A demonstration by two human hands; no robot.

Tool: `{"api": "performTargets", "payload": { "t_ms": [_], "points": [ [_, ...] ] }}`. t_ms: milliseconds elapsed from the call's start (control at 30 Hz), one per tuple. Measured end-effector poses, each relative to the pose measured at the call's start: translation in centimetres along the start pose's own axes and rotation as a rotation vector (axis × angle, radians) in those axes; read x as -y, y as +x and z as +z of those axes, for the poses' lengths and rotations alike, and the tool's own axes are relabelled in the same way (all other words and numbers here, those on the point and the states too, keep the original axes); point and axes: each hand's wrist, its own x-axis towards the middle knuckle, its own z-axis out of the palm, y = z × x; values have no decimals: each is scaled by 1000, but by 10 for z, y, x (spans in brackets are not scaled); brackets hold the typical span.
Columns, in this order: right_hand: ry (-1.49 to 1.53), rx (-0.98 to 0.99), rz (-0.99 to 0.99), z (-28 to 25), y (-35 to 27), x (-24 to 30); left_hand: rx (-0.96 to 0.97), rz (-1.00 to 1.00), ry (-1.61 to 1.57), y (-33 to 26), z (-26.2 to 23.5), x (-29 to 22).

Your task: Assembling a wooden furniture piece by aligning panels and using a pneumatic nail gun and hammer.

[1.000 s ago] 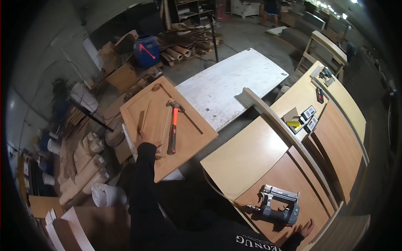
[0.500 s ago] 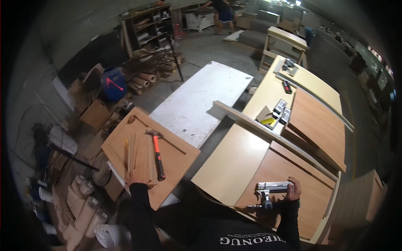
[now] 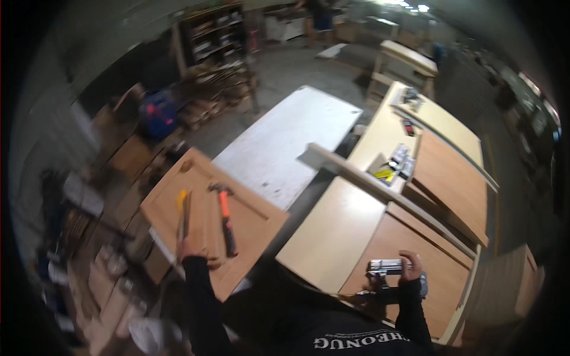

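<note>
My right hand is closed around one end of a silver and dark nail gun, above a brown wood-grain panel on the right-hand bench. To the left, my left hand is at the near ends of thin wooden strips lying on a brown framed door panel; blur hides whether its fingers grip one. A claw hammer with an orange and black handle lies just right of the strips. Something yellow shows beside their far end.
A long board crosses the right-hand bench. Beyond it lie small boxes, a yellow object and another tool. A white tabletop stands between the work areas. Cartons and wrapped bundles crowd the left. Far back, a person stands.
The view has shifted slightly and blurred. My right hand has turned the nail gun a little, its body now more hidden behind my wrist. My left hand stays by the strips.
</note>
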Motion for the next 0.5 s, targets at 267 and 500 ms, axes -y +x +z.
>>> {"api": "performTargets", "payload": {
  "t_ms": [267,500],
  "points": [
    [139,113,-6,20,10,32,320,-216,-1126,-27,-30,0],
    [979,324,142,76,-25,56,853,76,-1589,-117,-1,-119]
  ]
}}
